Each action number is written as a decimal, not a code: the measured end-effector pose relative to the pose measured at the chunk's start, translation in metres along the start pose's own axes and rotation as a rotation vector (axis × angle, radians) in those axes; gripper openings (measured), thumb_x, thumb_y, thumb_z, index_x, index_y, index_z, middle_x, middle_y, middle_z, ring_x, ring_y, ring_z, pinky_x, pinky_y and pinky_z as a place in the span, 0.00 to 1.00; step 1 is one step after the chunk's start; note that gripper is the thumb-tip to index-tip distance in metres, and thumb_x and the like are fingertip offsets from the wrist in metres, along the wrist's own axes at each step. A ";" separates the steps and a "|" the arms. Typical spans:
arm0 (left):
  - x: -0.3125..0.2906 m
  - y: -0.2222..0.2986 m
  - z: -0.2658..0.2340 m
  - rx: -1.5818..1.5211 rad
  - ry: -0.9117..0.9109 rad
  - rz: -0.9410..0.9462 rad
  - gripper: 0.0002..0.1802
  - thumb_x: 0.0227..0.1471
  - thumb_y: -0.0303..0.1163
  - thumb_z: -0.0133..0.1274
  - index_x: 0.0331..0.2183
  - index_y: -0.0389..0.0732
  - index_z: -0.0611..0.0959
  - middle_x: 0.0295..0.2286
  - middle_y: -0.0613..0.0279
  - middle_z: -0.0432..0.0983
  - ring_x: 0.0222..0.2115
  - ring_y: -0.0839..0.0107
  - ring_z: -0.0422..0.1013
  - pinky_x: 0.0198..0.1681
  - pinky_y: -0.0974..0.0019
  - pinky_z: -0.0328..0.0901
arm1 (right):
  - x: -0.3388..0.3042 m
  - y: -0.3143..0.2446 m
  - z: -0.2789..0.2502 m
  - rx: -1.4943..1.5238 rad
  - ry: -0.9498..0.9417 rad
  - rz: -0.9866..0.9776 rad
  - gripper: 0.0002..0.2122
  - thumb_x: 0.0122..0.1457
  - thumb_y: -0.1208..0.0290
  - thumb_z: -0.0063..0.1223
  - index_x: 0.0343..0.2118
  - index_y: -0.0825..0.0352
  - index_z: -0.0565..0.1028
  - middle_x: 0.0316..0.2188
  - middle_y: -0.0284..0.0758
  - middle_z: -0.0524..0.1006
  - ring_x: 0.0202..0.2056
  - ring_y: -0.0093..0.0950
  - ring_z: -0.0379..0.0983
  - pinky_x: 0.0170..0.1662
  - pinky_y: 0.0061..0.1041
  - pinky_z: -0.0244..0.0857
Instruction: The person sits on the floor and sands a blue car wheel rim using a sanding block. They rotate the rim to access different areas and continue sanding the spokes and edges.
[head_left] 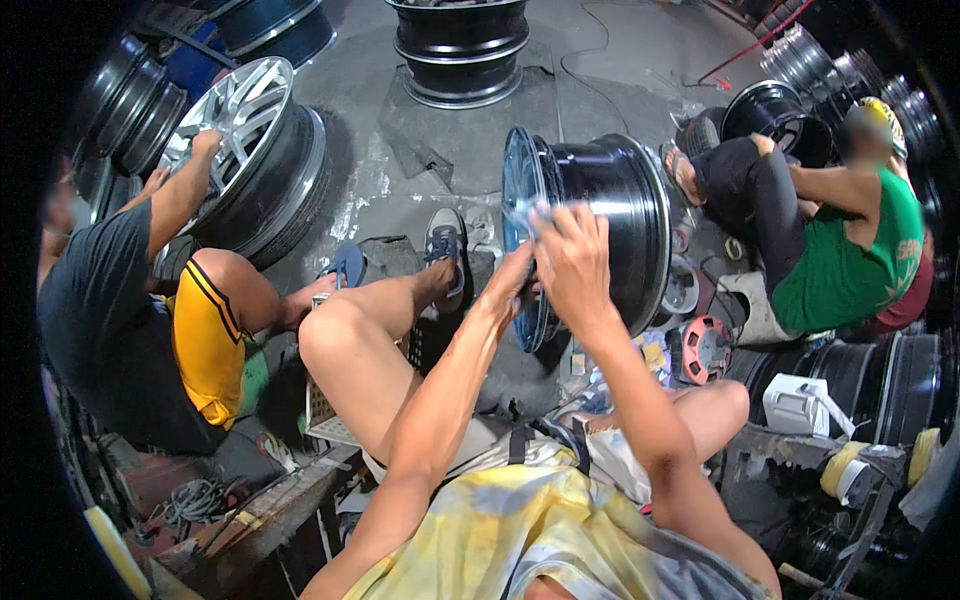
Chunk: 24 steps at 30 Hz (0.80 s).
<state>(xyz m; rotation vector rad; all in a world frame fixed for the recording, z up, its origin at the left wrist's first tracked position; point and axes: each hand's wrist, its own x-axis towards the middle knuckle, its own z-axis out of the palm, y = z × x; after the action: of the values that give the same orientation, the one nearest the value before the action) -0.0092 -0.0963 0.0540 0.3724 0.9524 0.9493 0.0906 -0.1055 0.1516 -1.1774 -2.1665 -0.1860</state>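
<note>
In front of me a car wheel rim (610,180) stands on its edge, its bluish spoked face (519,175) to the left and its glossy black barrel to the right. My left hand (512,275) is closed at the near part of that face, fingers curled on the rim and partly hidden. Just right of it, my right hand (575,250) reaches over the rim's face edge with bent fingers pinched together. A pale, blurred bit shows at its fingertips; its kind cannot be made out.
At left, a person in dark clothes (120,310) works on a silver wheel with a tyre (245,130). A person in a green top (850,270) sits at right. Stacked black rims (462,50) stand ahead. A red-and-grey round part (704,350) and a white box (797,405) lie at right.
</note>
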 end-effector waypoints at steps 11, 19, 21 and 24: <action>0.000 -0.006 -0.010 0.061 0.036 -0.099 0.27 0.62 0.62 0.49 0.29 0.47 0.76 0.17 0.73 0.64 0.14 0.78 0.61 0.17 0.71 0.54 | 0.035 0.013 -0.003 -0.163 -0.120 -0.205 0.05 0.50 0.74 0.56 0.30 0.65 0.81 0.36 0.36 0.74 0.45 0.35 0.69 0.46 0.35 0.62; -0.008 -0.003 -0.007 0.084 0.073 -0.100 0.30 0.59 0.65 0.51 0.27 0.45 0.77 0.19 0.70 0.66 0.15 0.77 0.62 0.17 0.70 0.57 | 0.029 0.011 -0.005 -0.078 -0.141 -0.141 0.13 0.51 0.75 0.60 0.41 0.66 0.81 0.38 0.36 0.75 0.44 0.39 0.69 0.46 0.39 0.62; -0.003 -0.013 -0.013 0.115 0.066 -0.069 0.30 0.59 0.64 0.52 0.28 0.44 0.77 0.20 0.70 0.67 0.15 0.77 0.63 0.17 0.70 0.58 | 0.029 0.009 -0.006 -0.032 -0.104 -0.152 0.14 0.50 0.76 0.60 0.42 0.66 0.81 0.38 0.37 0.75 0.44 0.39 0.69 0.46 0.39 0.62; 0.000 -0.021 -0.014 0.120 0.058 -0.094 0.29 0.60 0.62 0.51 0.29 0.44 0.79 0.18 0.69 0.69 0.14 0.75 0.64 0.15 0.70 0.58 | 0.082 0.042 0.038 -0.116 -0.090 -0.056 0.04 0.52 0.74 0.58 0.27 0.67 0.81 0.37 0.39 0.76 0.46 0.40 0.70 0.48 0.39 0.64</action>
<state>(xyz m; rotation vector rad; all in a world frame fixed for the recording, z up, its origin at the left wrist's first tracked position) -0.0098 -0.1096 0.0329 0.3997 1.0732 0.8237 0.0749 -0.0078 0.1647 -1.2109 -2.2949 -0.2914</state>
